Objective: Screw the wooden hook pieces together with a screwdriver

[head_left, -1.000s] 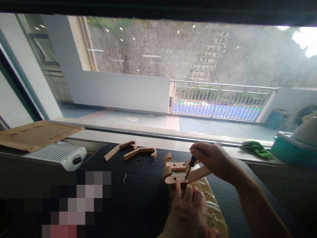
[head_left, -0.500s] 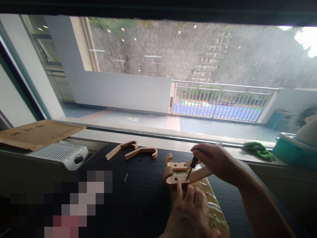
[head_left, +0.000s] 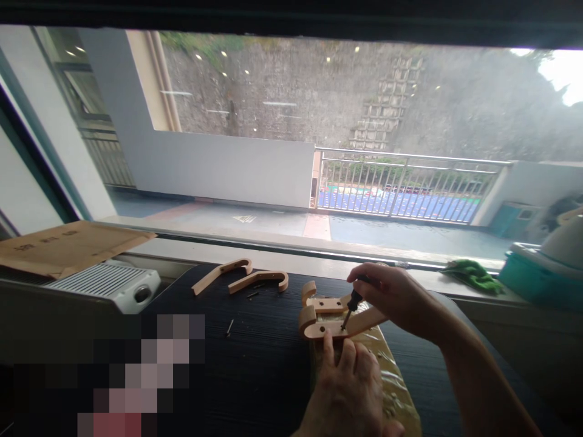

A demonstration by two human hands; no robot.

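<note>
My right hand (head_left: 401,301) is closed around the dark handle of a screwdriver (head_left: 353,301). The screwdriver leans, its tip at a hole in the nearer wooden hook (head_left: 334,329). My left hand (head_left: 350,379) lies with fingers extended, its index fingertip touching that hook beside another hole. Behind it lies a second wooden hook (head_left: 331,304), partly covered by the screwdriver and right hand. Both hooks rest on a yellowish, plastic-wrapped slab (head_left: 394,381). Whether a screw sits under the tip is too small to tell.
Two loose wooden hooks (head_left: 222,276) (head_left: 259,280) lie on the dark table (head_left: 255,364), near small dark screws (head_left: 253,295) and another screw (head_left: 229,328). A white heater (head_left: 122,285) under a brown envelope (head_left: 68,246) stands left. A green cloth (head_left: 473,276) and teal bin (head_left: 528,276) are right.
The right hand and screwdriver handle have shifted slightly left, and the grip looks a little turned. The tip stays at the same hole; the left hand keeps its place.
</note>
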